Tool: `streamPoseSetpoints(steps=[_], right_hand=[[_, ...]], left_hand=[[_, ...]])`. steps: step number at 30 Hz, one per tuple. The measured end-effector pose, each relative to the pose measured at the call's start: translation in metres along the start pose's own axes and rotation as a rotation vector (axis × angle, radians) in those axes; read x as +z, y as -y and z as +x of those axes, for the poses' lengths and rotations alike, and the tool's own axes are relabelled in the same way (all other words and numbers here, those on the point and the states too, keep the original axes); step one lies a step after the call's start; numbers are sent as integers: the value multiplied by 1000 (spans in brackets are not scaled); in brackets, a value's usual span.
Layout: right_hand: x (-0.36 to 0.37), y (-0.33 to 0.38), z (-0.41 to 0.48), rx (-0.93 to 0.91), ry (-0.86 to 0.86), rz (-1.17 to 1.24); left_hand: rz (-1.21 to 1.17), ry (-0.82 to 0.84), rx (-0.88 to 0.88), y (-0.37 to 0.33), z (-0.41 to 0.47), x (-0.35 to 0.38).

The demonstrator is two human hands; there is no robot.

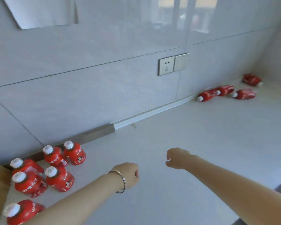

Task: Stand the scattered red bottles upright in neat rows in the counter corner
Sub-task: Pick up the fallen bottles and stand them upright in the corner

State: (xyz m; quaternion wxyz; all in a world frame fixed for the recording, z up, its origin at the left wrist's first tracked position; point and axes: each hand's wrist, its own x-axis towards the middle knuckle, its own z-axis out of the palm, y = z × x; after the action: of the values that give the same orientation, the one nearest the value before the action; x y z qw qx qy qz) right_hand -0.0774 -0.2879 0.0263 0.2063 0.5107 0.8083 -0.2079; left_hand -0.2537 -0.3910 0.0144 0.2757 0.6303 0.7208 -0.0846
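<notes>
Both hands, left hand [128, 173] and right hand [177, 158], are hovering loosely curled and empty over the pale counter [193, 151]. Six upright red plastic bottles with white caps [58, 177] are standing grouped at 8 o'clock; four fallen red bottles [225, 92] are lying at 2 o'clock, awaiting collection.

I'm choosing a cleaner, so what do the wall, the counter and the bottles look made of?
Wall: likely glazed tile, glossy grey, with thin joint lines and window reflections. Counter: pale, matte, seamless, maybe stone or composite; unclear. Bottles: probably plastic, shiny red wrap labels, white caps.
</notes>
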Motion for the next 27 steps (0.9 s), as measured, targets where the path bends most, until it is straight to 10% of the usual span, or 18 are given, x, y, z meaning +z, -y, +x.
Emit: streamPoseSetpoints(steps=[13, 27], right_hand=[[-14, -459, -131, 549, -83, 176], [-52, -611, -96, 699, -134, 214]], left_hand=[[79, 24, 269, -419, 135, 14], [224, 14, 345, -543, 242, -19]])
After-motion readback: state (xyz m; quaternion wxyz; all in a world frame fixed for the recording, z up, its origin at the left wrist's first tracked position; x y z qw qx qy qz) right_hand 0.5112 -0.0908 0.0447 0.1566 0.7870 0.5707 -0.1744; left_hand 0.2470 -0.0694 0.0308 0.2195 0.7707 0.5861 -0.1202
